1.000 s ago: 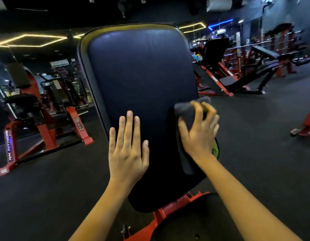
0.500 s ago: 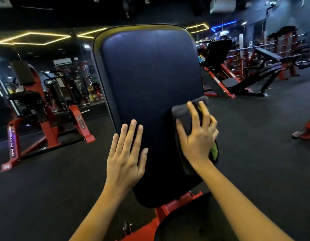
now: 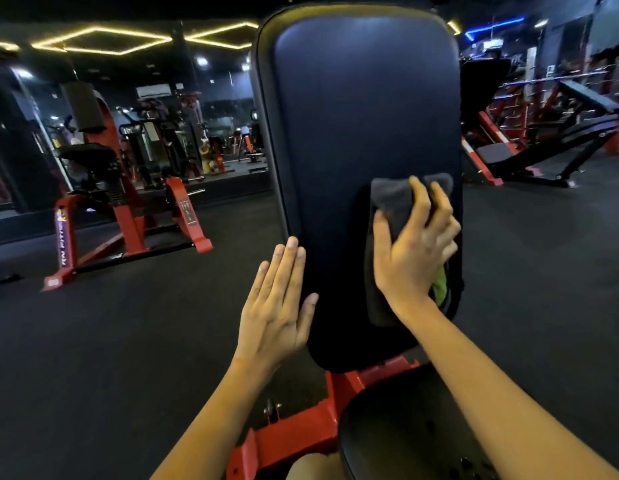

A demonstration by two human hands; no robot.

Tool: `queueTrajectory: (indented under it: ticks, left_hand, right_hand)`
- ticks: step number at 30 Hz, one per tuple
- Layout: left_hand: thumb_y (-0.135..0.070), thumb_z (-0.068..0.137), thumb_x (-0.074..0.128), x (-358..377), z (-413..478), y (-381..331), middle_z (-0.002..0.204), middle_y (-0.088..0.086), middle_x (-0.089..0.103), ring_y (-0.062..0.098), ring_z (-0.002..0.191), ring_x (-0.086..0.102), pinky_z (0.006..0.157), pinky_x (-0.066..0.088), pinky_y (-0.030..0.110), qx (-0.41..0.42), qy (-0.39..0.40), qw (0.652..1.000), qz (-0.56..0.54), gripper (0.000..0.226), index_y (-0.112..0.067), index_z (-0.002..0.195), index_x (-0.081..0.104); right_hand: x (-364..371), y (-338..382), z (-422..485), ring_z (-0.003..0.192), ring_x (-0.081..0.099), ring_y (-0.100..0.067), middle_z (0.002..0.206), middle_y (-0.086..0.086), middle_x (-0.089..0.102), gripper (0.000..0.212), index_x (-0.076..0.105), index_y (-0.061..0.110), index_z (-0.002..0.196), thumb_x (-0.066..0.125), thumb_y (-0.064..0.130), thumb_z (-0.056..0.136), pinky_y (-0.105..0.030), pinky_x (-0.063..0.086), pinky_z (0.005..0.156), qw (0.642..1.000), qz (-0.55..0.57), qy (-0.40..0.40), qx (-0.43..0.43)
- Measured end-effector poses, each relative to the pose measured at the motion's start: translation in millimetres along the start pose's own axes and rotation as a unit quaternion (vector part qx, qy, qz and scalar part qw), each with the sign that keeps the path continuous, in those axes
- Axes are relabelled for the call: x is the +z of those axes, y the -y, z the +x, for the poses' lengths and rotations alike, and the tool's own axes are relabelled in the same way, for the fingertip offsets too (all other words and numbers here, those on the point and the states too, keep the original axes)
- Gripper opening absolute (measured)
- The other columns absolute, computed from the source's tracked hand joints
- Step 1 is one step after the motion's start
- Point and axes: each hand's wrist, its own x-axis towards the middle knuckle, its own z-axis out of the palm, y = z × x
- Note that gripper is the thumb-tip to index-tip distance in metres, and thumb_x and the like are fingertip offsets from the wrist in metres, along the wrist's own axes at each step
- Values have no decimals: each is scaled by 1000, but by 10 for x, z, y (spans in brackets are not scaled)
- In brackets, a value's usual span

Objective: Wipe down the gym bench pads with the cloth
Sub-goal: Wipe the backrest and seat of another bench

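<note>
My left hand (image 3: 277, 306) had slid out to the left edge of the back pad (image 3: 363, 109), fingers straight, bracing it. My right hand (image 3: 412, 251) still pressed the cloth (image 3: 391, 199) under spread fingers at the pad's lower right. The upper pad probably still needed wiping.

Smooth dark blue leather-look vinyl on back pad (image 3: 363, 116), soft sheen near its far end. Grey cloth (image 3: 394, 199): matt, fuzzy nap, bright green patch at near edge. Red frame (image 3: 301, 434): painted metal, semi-gloss. Near seat pad (image 3: 387, 427): black, matt. Dark floor (image 3: 128, 341): matt, fine-grained, rubber-like
</note>
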Motion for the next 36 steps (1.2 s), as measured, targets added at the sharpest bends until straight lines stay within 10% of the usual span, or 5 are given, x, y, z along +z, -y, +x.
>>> queueTrajectory:
  ticks: [9,15,21,27,36]
  left_hand:
    - [-22,88,44,48,-93,-58,153,9,17,16,146,4,119,9,30,-25,28,996,-75,66,0,145,19]
    - [-28,95,42,37,-192,-120,154,7,11,18,146,7,119,10,31,-17,41,996,-75,64,0,146,14]
    - [-24,92,44,42,-200,-136,154,6,13,18,146,6,119,10,32,-14,37,996,-74,66,0,146,16]
    - [-25,94,43,77,-80,-317,153,9,22,18,146,10,119,12,34,60,48,996,-35,57,-2,144,28]
    - [-36,95,40,272,165,-526,153,10,25,19,146,9,119,4,37,39,31,998,50,57,-8,144,37]
  right_hand:
    - [-97,-427,-847,117,40,-36,145,-9,30,53,30,30,142,34,55,95,-56,40,91,948,-37,99,-300]
    - [-31,-180,-387,121,36,-40,145,-19,34,55,26,24,139,41,48,92,-61,35,92,994,-18,20,101]
    - [-103,-719,-838,116,40,-35,142,-10,32,56,29,30,142,37,57,94,-54,40,89,923,-38,103,-368]
    - [-67,-480,-301,119,39,-41,144,-15,35,54,28,26,137,43,47,89,-61,37,90,994,-1,33,102]
    - [-84,-546,43,121,39,-38,145,-7,32,55,35,29,141,44,51,91,-57,37,90,998,0,52,21]
